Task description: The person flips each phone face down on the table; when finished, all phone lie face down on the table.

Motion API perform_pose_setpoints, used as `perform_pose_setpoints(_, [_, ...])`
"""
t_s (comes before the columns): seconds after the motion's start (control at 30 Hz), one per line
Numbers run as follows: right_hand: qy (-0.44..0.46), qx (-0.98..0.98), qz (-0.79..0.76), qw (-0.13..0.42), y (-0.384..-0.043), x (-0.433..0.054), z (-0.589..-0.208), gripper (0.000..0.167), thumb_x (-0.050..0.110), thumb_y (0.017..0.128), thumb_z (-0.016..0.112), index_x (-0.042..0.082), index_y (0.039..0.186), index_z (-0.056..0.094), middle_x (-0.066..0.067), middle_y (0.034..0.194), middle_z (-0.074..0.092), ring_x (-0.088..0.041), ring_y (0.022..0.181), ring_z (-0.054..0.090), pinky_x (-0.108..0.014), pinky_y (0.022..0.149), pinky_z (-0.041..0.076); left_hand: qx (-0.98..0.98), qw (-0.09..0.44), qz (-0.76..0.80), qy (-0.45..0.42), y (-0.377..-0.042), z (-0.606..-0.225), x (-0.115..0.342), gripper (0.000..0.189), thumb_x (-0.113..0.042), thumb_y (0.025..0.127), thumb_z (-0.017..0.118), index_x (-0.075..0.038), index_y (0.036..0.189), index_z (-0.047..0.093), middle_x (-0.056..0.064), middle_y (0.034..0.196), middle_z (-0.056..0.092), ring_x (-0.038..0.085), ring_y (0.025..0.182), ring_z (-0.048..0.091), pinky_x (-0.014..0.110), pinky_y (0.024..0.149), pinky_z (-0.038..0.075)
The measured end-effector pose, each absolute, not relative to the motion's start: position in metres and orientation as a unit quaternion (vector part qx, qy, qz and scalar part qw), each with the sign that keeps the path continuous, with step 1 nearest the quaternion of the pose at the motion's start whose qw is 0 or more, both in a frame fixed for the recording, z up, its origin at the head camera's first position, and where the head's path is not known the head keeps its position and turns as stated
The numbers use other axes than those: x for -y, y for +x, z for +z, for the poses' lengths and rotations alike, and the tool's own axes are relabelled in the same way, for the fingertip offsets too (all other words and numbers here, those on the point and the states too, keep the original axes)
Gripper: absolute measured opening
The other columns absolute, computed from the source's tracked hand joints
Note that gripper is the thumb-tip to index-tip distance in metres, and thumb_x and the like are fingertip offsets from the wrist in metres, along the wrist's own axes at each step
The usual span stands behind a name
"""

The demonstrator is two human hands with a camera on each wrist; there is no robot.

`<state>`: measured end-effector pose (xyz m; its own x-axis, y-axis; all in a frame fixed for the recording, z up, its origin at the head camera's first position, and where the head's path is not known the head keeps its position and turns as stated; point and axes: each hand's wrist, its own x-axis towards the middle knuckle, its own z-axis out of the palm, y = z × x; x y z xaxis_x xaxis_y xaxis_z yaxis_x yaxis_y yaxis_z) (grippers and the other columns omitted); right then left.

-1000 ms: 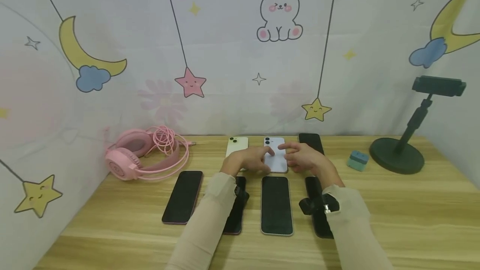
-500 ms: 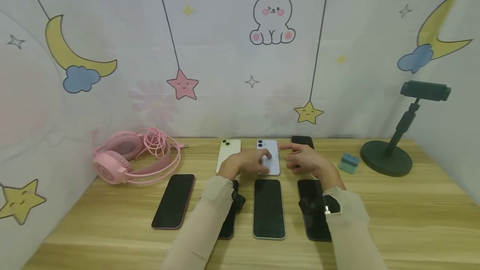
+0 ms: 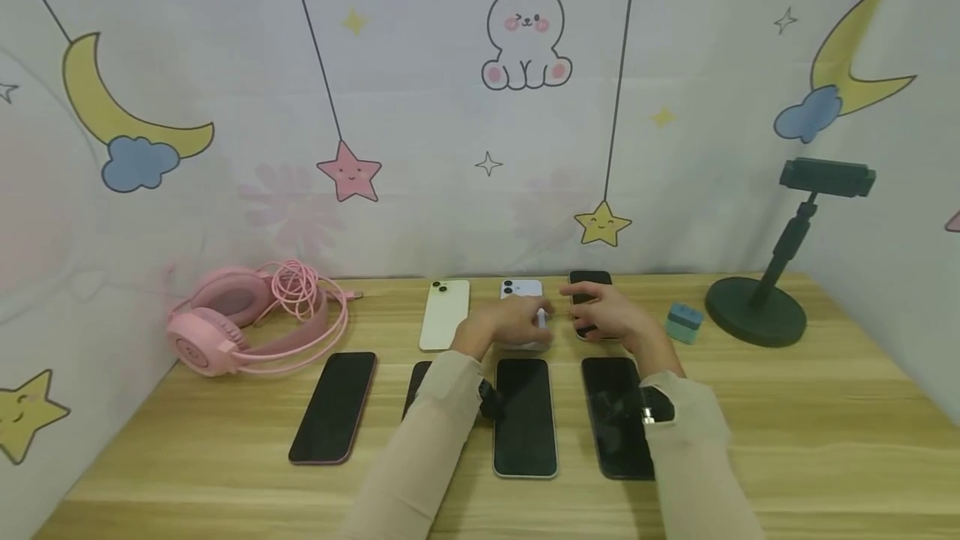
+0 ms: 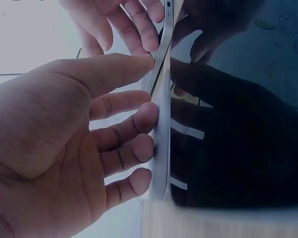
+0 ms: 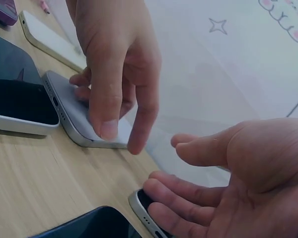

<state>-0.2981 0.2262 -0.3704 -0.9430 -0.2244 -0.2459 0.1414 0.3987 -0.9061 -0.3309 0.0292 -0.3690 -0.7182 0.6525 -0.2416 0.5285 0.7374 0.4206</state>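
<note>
My left hand (image 3: 510, 323) is over the lower half of a pale lavender phone (image 3: 519, 287) that lies back-up in the rear row. Its fingers hang loosely bent; in the right wrist view its thumb and forefinger are spread with nothing between them. Whether a fingertip touches the phone is unclear. To the right, my right hand (image 3: 615, 315) is above a black-screened phone (image 3: 589, 277), partly covering it. The right wrist view shows that hand (image 5: 258, 168) with relaxed fingers close over the phone's end (image 5: 139, 198); contact cannot be told.
A pale yellow phone (image 3: 445, 315) lies left of the lavender one. Several dark-screened phones, including the middle one (image 3: 525, 419), form the front row. Pink headphones (image 3: 217, 332) sit at left. A small blue-green block (image 3: 684, 323) and black stand (image 3: 757, 311) are at right.
The head view has swung right. My left hand has shifted right across the lavender phone, and my right hand has moved from beside that phone to above the black-screened one.
</note>
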Motion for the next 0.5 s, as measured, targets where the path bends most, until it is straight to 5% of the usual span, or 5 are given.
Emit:
perform_pose_setpoints(0.23, [-0.011, -0.831, -0.532, 0.161, -0.296, -0.233, -0.369, 0.047, 0.008, 0.104, 0.047, 0.005, 0.151, 0.041, -0.028, 0.143, 0.046, -0.039, 0.122, 0.054, -0.045, 0.092, 0.05, -0.906, 0.188, 0.186, 0.33, -0.33, -0.371, -0.046, 0.053, -0.03, 0.099, 0.063, -0.011, 0.146, 0.047, -0.001, 0.1, 0.065, 0.012, 0.09, 0.06, 0.033, 0.09, 0.047])
perform_pose_setpoints(0.5, [-0.006, -0.83, -0.534, 0.157, -0.296, -0.235, -0.37, 0.045, 0.007, 0.104, 0.046, 0.003, 0.149, 0.043, -0.027, 0.144, 0.046, -0.039, 0.122, 0.053, -0.048, 0.095, 0.048, -0.902, 0.184, 0.193, 0.339, -0.327, -0.372, -0.057, 0.058, -0.027, 0.098, 0.066, -0.01, 0.148, 0.044, -0.003, 0.093, 0.062, 0.011, 0.079, 0.059, 0.027, 0.078, 0.047])
